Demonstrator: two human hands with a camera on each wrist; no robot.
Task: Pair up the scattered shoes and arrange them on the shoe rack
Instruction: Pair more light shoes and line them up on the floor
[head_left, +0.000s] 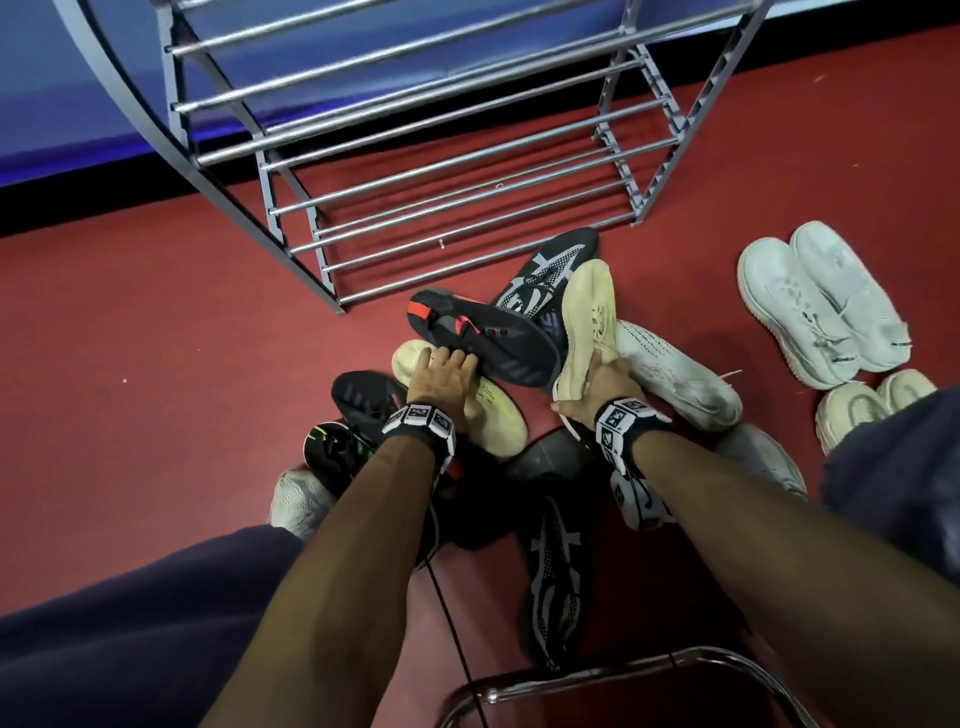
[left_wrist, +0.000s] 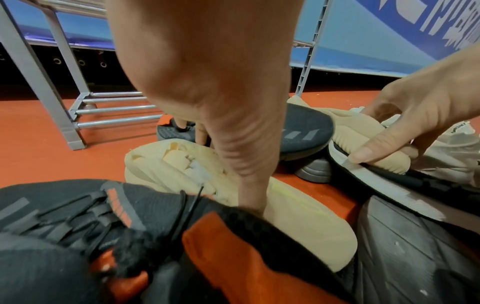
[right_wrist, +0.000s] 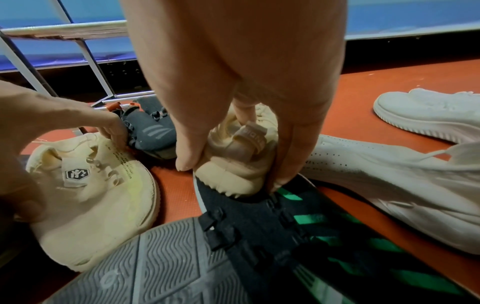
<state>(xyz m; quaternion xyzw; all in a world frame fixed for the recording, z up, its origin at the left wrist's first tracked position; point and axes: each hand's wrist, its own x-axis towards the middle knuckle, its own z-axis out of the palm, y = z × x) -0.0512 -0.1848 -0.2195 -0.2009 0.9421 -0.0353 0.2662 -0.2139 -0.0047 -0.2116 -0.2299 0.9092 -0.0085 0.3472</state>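
Note:
The grey metal shoe rack (head_left: 441, 171) stands against the wall, its rails bare. A pile of mixed shoes lies in front of it. My left hand (head_left: 447, 364) grips a cream shoe (head_left: 498, 421) lying on the floor, with the thumb (left_wrist: 246, 185) on its near side and the fingers (right_wrist: 114, 131) on the far side against a black shoe with red accents (head_left: 498, 343). My right hand (head_left: 592, 384) pinches the heel of a matching beige shoe (head_left: 587, 306), tilted on its side on the pile; thumb and fingers clasp the heel (right_wrist: 241, 148).
A white pair (head_left: 821, 306) and a cream pair (head_left: 872, 405) sit on the red floor at the right. A white knit shoe (head_left: 675, 374), black-and-grey patterned shoes (head_left: 545, 275), and a black-green shoe (head_left: 332, 452) crowd the pile. A chrome chair frame (head_left: 623, 670) is near me.

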